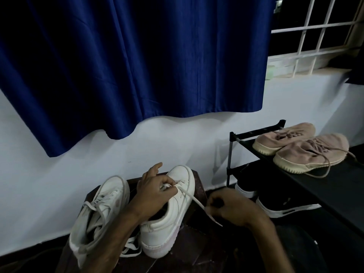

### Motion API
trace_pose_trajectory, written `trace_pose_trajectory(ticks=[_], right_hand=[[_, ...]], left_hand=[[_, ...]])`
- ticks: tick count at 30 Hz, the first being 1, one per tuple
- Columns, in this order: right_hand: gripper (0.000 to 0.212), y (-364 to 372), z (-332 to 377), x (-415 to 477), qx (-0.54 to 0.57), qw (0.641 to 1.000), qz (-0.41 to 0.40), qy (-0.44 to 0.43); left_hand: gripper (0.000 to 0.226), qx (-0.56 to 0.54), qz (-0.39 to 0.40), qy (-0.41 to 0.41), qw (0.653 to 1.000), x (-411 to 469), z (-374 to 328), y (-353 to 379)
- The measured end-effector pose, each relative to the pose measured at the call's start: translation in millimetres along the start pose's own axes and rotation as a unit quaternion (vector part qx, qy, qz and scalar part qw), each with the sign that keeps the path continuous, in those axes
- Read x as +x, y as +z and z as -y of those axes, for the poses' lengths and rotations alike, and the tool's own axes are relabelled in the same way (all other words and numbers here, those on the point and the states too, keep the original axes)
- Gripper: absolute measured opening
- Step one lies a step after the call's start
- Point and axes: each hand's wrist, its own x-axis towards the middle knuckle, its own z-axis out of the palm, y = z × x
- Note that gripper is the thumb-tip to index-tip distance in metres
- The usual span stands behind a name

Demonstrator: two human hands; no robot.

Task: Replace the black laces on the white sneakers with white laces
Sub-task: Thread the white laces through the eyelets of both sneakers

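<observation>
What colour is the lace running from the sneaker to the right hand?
The lace is white; head view.

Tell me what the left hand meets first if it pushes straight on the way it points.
The left hand would likely meet the white sneaker's toe first, then the wall; depth is unclear.

A blue curtain (128, 66) hangs over the white wall (167, 146) (barred window (319, 34) beside it).

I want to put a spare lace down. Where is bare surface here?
The black rack shelf is bare on the near side of the beige sneakers. The wooden stool is bare at its near corner, right of the right white sneaker, near the right hand holding the white lace. Crowded between it and the left white sneaker.
</observation>
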Motion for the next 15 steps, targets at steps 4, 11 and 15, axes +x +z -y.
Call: trace_pose_trajectory(ticks=[4, 11, 15], right_hand=[[0.032, 20.3, 38.2, 21.7, 0.11, 0.979, -0.152, -0.075], [0.027, 20.2, 25.5, 18.2, 0.081, 0.992, -0.074, -0.068], [0.023, -9.6, -7.7, -8.0, -0.031, 0.987, 0.157, 0.009]], left_hand=[[0.045, 0.0, -0.005, 0.0, 1.0, -0.7, 0.8, 2.5], [0.044, 0.019, -0.001, -0.005, 1.0, -0.3, -2.7, -0.4], [0.046, 0.021, 0.007, -0.008, 1.0, -0.5, -5.5, 0.7]])
